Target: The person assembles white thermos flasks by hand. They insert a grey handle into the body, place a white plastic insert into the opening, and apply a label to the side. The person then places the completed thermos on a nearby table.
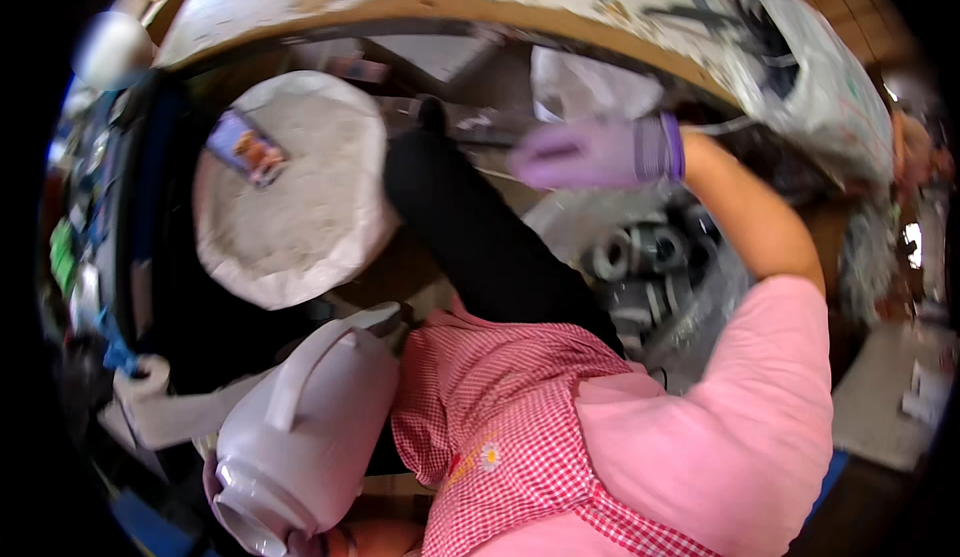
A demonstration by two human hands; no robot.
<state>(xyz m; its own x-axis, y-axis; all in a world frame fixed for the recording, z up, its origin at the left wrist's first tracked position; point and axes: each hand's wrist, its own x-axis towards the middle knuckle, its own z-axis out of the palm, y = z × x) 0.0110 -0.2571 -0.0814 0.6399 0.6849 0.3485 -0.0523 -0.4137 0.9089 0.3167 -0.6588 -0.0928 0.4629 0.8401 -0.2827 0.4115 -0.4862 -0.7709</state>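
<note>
At the lower left, a pale lilac-white plastic jug (335, 412) lies tilted, its handle (290, 387) facing up and its hollow, open-looking end toward the lower edge. My left hand (302, 543), in a purple glove and mostly hidden, grips the jug around that lower end. A grey flat piece (375, 319) shows at the jug's upper end; I cannot tell whether it is attached. My right hand (580, 154), gloved in purple and smeared by motion, reaches out over the floor ahead, fingers stretched out. Nothing shows in it.
A round container lined with white sacking (290, 207) holds a pale flat surface with a colourful packet (246, 147) on it. Several grey-and-black ring-shaped parts (640, 252) lie in clear plastic at right. A worn bench (440, 2) crosses ahead, bearing a plastic bag (815, 77).
</note>
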